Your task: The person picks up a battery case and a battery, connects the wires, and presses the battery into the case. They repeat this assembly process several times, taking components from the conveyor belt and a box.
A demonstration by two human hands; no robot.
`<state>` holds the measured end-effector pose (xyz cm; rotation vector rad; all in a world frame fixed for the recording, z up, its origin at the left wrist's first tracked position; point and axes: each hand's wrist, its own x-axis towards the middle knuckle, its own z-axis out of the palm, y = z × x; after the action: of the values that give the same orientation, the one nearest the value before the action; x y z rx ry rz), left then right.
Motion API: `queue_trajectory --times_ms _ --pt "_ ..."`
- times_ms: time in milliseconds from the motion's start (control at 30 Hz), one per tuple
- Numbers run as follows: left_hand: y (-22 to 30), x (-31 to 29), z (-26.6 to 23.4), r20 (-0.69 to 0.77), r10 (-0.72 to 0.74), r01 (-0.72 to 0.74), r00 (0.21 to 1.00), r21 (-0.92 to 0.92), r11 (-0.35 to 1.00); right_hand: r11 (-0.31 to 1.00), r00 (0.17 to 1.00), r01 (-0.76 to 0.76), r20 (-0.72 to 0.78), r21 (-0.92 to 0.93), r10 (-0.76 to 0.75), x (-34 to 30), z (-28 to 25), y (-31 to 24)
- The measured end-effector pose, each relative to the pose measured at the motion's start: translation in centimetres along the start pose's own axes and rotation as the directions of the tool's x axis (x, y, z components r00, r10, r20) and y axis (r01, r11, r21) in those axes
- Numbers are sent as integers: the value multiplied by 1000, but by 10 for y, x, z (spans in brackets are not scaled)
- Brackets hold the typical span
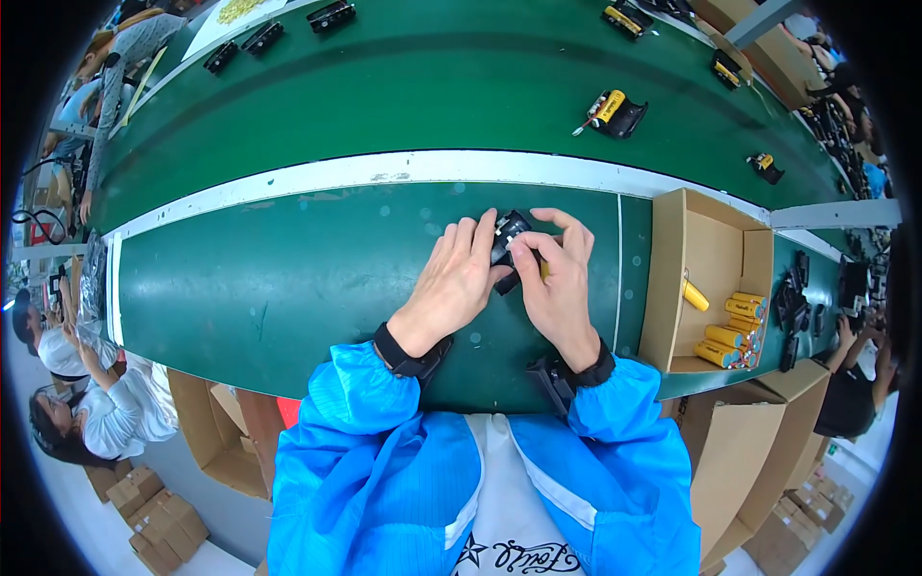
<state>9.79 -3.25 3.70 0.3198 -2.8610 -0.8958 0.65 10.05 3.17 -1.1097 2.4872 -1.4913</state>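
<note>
A small black plastic housing [512, 228] is held between my two hands just above the green bench. My left hand [448, 281] grips its left side, the fingers stretched along it and the thumb tip at its lower end. From the other side, my right hand [560, 288] presses its thumb on the housing, with the index finger bent over its far end. A bit of yellow, apparently a battery cell [545, 270], shows beside the right thumb. The fingers hide much of the housing's inside. A black band circles each wrist.
An open cardboard box [667, 288] with several yellow battery cells [725, 338] stands to my right. Beyond the white rail [413, 167], black housings with yellow cells [616, 114] lie on a green belt. Black parts [793, 302] lie right of the box; co-workers sit at both sides.
</note>
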Motion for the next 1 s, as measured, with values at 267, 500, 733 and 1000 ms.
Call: queue_trajectory --times_ms 267,500,733,1000 --pt "-4 0 -4 2 17 -17 1000 5 1000 996 990 -78 111 -40 82 5 15 7" --pt "-4 -1 -7 -10 26 -26 1000 29 999 995 986 -94 137 -37 98 7 18 4" --pt "-6 -3 -8 -19 50 -48 999 73 996 979 945 -169 262 -113 193 22 14 -2" --pt "-6 -4 -7 -34 20 -18 999 50 999 945 922 -324 209 -45 326 17 28 -2"
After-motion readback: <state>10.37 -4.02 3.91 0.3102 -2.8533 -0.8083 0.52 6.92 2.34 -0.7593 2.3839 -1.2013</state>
